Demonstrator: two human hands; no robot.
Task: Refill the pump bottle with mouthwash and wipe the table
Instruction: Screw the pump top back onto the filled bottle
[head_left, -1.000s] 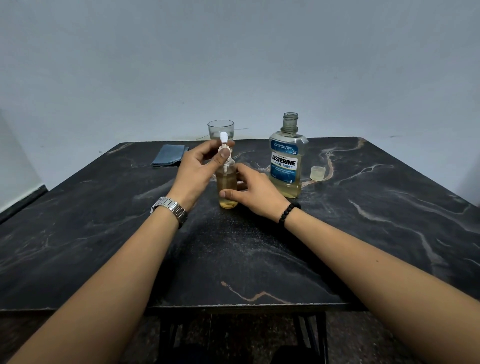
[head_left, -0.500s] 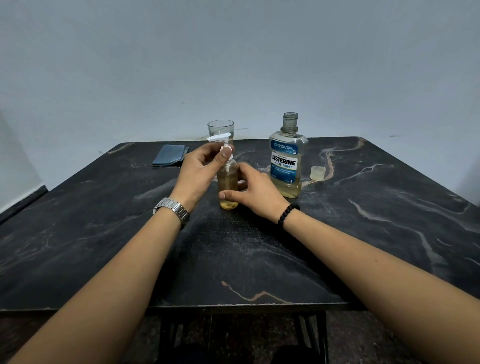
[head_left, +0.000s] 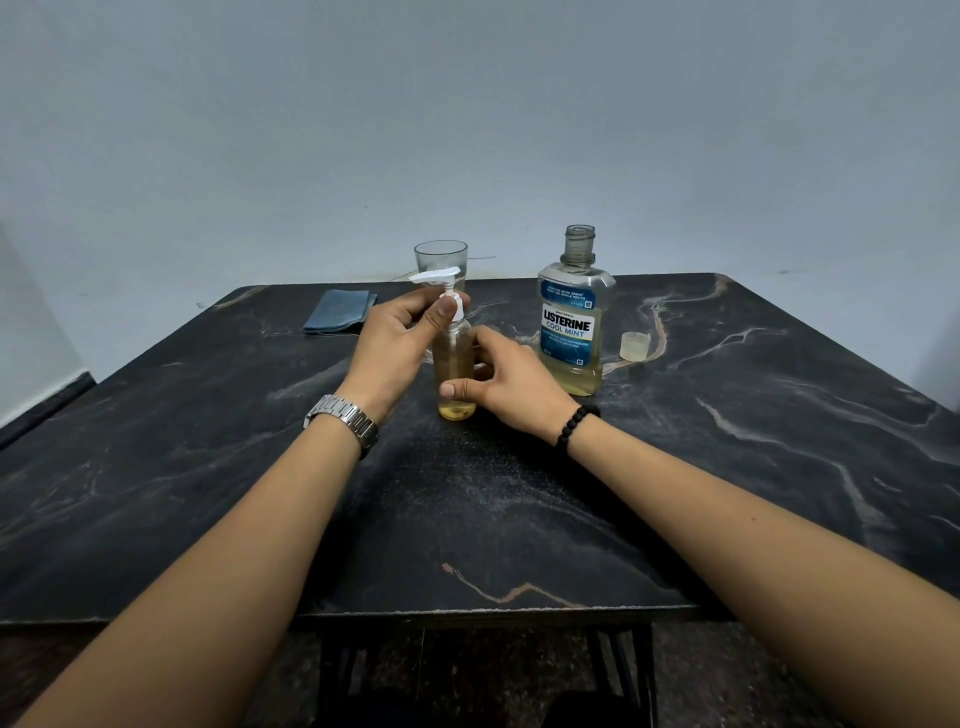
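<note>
— While the pump bottle (head_left: 456, 370) stands upright on the dark marble table (head_left: 218, 467) at the middle of the frame, what are the hands doing?

— The left hand (head_left: 395, 345) has its fingers and thumb curled round the white pump head (head_left: 441, 291), pinching its collar at the neck. The right hand (head_left: 511, 384) grips the lower body of the bottle, thumb across the front, fingers wrapped behind.

— What is in the bottle?

— Yellowish liquid, up to about the shoulder.

— And the mouthwash?

— The mouthwash bottle (head_left: 573, 322) stands just right of the hands, uncapped, holding yellow liquid in its lower part. Its cap (head_left: 635, 346) sits on the table further right, close beside it.

— Anything behind?

— A clear glass (head_left: 440, 260) stands directly behind the pump head, partly hidden by it. A folded blue cloth (head_left: 340, 310) lies flat toward the upper left of the tabletop, well apart from the bottles.

— On the wrists?

— A metal watch (head_left: 345, 418) on the left, a black bead bracelet (head_left: 575, 423) on the right.
</note>
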